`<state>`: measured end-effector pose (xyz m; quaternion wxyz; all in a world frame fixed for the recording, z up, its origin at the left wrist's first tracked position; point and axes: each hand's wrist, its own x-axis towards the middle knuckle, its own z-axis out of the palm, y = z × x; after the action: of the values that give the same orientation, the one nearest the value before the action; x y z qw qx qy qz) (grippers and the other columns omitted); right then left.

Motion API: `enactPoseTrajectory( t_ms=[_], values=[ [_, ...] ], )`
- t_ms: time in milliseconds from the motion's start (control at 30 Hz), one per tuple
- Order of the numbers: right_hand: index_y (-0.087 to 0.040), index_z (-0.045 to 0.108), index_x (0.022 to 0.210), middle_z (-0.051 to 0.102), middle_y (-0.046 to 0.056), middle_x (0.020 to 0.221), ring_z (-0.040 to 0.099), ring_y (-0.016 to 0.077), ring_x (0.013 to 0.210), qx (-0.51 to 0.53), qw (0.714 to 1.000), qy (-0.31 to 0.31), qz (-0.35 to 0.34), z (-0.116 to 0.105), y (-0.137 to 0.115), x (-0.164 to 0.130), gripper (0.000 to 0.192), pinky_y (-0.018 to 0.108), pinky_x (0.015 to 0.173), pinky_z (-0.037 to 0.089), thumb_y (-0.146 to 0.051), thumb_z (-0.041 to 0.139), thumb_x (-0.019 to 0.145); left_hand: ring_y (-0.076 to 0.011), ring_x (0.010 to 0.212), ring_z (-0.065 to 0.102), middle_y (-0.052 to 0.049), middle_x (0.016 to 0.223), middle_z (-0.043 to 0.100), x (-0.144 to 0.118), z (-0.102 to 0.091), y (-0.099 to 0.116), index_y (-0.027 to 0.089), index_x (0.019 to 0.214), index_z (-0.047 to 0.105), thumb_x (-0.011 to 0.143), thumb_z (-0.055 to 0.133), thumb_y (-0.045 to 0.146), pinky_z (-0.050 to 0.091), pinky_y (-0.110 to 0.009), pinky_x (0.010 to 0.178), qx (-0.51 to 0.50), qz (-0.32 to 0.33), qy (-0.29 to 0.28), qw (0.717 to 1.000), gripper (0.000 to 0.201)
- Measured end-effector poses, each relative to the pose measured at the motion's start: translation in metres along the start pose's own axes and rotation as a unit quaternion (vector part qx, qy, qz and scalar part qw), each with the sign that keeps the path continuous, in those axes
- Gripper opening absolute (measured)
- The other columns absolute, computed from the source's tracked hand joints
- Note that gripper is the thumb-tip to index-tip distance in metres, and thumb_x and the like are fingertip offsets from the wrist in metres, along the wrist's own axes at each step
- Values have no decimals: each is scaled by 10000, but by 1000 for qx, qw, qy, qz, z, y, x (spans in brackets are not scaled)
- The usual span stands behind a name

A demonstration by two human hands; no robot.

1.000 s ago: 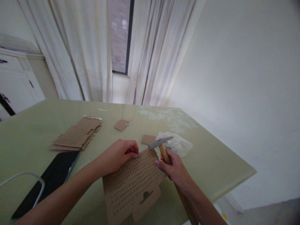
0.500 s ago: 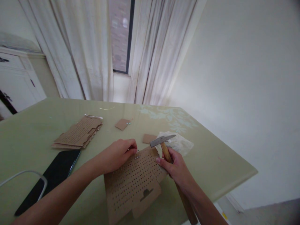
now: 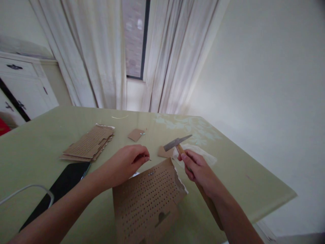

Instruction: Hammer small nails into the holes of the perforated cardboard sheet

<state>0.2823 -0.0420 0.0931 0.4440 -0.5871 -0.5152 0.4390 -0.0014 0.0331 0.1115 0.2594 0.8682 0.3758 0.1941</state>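
Note:
My right hand [image 3: 199, 171] grips the wooden handle of a hammer [image 3: 177, 143], whose metal head is raised above the table. My left hand [image 3: 128, 162] pinches a small nail [image 3: 148, 159] between fingertips, just above the far edge of a perforated cardboard sheet [image 3: 147, 198]. That sheet lies on the green table [image 3: 38, 152] in front of me, with two small nail heads [image 3: 150, 173] near its top edge and a torn right corner.
A stack of perforated cardboard pieces [image 3: 88, 146] lies at the left. Two small cardboard scraps [image 3: 135, 134] sit further back. A white plastic bag [image 3: 203, 156] lies behind my right hand. A dark phone [image 3: 61, 184] and a white cable [image 3: 25, 189] rest at the near left.
My left hand lifted off the sheet, holding a nail. The hammer rose and moved back and to the right. The view shifted slightly.

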Motion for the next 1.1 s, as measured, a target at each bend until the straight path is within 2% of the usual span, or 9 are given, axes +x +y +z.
enactPoseTrajectory(
  t_ms=[100, 167, 233, 367, 500, 633, 700, 867, 1100],
  values=[
    [-195, 729, 1066, 601, -31, 737, 432, 73, 513, 170, 984, -19, -38, -1, -9, 29, 329, 200, 437, 275, -458, 811, 886, -229, 905, 674, -26, 964, 750, -6, 3, 6, 231, 974, 676, 1066, 496, 389, 455, -342, 807, -30, -14, -26, 999, 256],
    [-184, 758, 1117, 630, -12, 810, 470, 71, 563, 246, 967, -33, -49, 1, -3, 49, 356, 188, 456, 337, -365, 872, 832, -238, 1007, 682, -34, 1077, 755, -9, 10, 14, 239, 1066, 672, 1079, 463, 356, 472, -359, 882, -42, -25, -49, 998, 240],
    [-179, 780, 1114, 613, -18, 805, 440, 58, 550, 279, 958, -41, -50, 3, 12, 65, 377, 176, 441, 337, -348, 897, 798, -233, 1069, 681, -30, 1162, 744, -11, 20, 20, 251, 1119, 676, 1075, 470, 304, 474, -364, 949, -53, -19, -78, 995, 216],
    [-165, 802, 1038, 583, -22, 767, 347, 38, 482, 308, 950, -52, -18, 11, 48, 75, 378, 173, 372, 256, -378, 919, 748, -207, 1029, 687, -14, 1148, 725, -11, 31, 23, 261, 1057, 689, 1063, 515, 251, 480, -334, 946, -64, 14, -120, 991, 175],
    [-170, 812, 1023, 599, -16, 782, 349, 28, 480, 332, 941, -58, 18, 17, 65, 72, 351, 152, 367, 264, -377, 912, 757, -190, 1001, 688, -1, 1130, 722, -10, 29, 20, 260, 981, 703, 1050, 561, 226, 479, -309, 925, -68, 34, -127, 989, 161],
    [-173, 811, 1015, 599, -24, 780, 346, 21, 478, 352, 934, -59, 30, 18, 68, 72, 345, 137, 360, 270, -367, 915, 749, -177, 918, 678, 5, 1001, 717, -11, 20, 21, 271, 956, 746, 1063, 571, 290, 482, -291, 837, -50, 18, -43, 998, 205],
    [-176, 807, 1059, 603, -21, 791, 356, 25, 481, 358, 931, -60, 30, 17, 68, 72, 355, 140, 360, 286, -358, 903, 769, -163, 847, 671, 7, 937, 712, -13, 16, 24, 281, 943, 772, 1059, 580, 319, 489, -271, 772, -60, 14, -26, 998, 228],
    [-190, 787, 1171, 598, -20, 791, 359, 30, 470, 369, 927, -62, 27, 17, 70, 72, 425, 144, 347, 286, -361, 888, 795, -152, 780, 679, 13, 857, 733, -15, 13, 27, 279, 905, 796, 986, 681, 291, 519, -237, 704, -110, 7, -48, 993, 142],
    [-173, 804, 1087, 610, -17, 801, 372, 35, 484, 373, 926, -57, 26, 20, 66, 70, 343, 150, 356, 300, -332, 882, 794, -162, 847, 714, 25, 916, 782, -12, 19, 22, 301, 912, 815, 978, 701, 311, 532, -257, 790, -113, -16, -83, 990, 132]
  ],
)
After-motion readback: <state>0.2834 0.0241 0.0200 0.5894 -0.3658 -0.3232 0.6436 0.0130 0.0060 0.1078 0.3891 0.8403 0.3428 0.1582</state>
